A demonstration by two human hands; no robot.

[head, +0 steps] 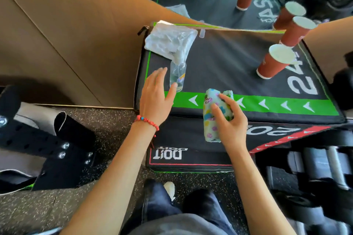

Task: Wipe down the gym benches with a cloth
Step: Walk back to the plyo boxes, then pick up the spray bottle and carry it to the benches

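My right hand [230, 123] grips a rolled pale-blue cloth [210, 118] with coloured patterns, held upright over the front edge of a black padded box [229, 66] with a green arrow stripe. My left hand [155, 97] is open, fingers spread, right beside a clear spray bottle [177, 74] standing near the box's left front corner; the thumb almost touches its base. A red bead bracelet circles my left wrist.
A white folded cloth or bag [168, 39] lies at the box's back left. Two red paper cups [273, 63] [295, 31] stand at the right. A mirror behind reflects them. Dumbbells [315, 160] lie at right, a black bench part [47, 139] at left.
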